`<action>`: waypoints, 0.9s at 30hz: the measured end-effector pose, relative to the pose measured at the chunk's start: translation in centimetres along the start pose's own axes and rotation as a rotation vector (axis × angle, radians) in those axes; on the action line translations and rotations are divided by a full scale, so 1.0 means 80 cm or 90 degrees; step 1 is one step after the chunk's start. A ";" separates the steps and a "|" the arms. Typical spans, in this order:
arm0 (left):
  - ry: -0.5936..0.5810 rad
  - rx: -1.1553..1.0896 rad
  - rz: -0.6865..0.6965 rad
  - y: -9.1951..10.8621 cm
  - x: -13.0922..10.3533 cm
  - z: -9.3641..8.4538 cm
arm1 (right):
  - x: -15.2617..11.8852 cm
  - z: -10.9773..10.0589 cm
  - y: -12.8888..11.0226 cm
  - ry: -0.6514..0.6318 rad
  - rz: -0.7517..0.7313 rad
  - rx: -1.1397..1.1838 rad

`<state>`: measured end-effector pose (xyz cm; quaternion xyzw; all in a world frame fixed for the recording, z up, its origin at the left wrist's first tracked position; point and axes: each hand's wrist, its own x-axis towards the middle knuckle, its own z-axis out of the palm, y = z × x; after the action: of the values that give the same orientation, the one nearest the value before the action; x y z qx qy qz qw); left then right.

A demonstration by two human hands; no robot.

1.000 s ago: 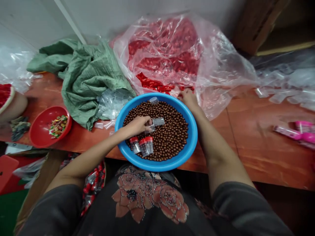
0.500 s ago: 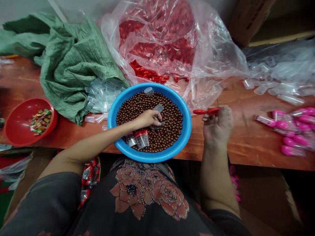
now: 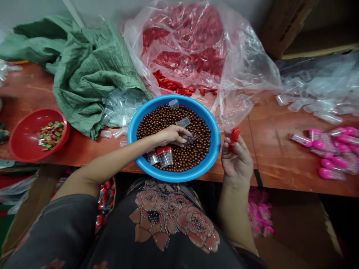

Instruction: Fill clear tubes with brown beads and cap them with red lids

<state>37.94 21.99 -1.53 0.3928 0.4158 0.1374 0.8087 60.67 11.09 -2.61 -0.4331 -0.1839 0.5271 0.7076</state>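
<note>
My left hand [image 3: 174, 135] is inside a blue basin [image 3: 216, 147] of small round brown balls [image 3: 193, 158]. Its fingers are closed on a clear plastic tube [image 3: 190, 139], held low against the balls. Just below that hand lie a couple of clear tubes with red tops [image 3: 165, 156]. Two more loose clear pieces, a tube [image 3: 183, 122] and a short cup [image 3: 174, 104], rest on the balls. Right of the basin, my right hand [image 3: 238, 158] is raised, palm up, pinching a red plastic cap [image 3: 235, 136]; its exact shape is partly hidden by the fingers.
Behind the basin stands a clear bag of red pieces [image 3: 185, 56]. A green woven sack [image 3: 98, 74] with clear tubes [image 3: 123, 108] lies left, beside a red bowl of wrapped sweets [image 3: 24, 138]. Pink-topped tubes [image 3: 336, 149] and more clear tubes [image 3: 322, 89] lie right.
My right hand has moved left and lower, and the red cap has turned from lying sideways to upright. My left hand has shifted slightly right, with its clear tube lower among the balls.
</note>
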 end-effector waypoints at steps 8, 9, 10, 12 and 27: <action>-0.082 -0.140 0.054 0.020 -0.053 0.001 | -0.022 0.032 -0.015 -0.093 -0.008 -0.106; -0.075 -0.147 0.069 0.020 -0.059 0.002 | -0.023 0.038 -0.014 -0.105 -0.023 -0.129; -0.064 -0.149 0.086 0.019 -0.065 0.002 | -0.024 0.045 -0.013 -0.113 -0.038 -0.150; -0.040 -0.137 0.117 0.016 -0.072 0.004 | -0.023 0.057 -0.009 -0.123 -0.062 -0.178; 0.045 -0.066 0.252 0.015 -0.096 -0.004 | -0.018 0.116 0.008 -0.187 -0.147 -0.285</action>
<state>33.09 18.72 3.60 0.4197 0.3510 0.3285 0.7699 53.14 13.68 2.33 -0.4737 -0.4441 0.4466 0.6156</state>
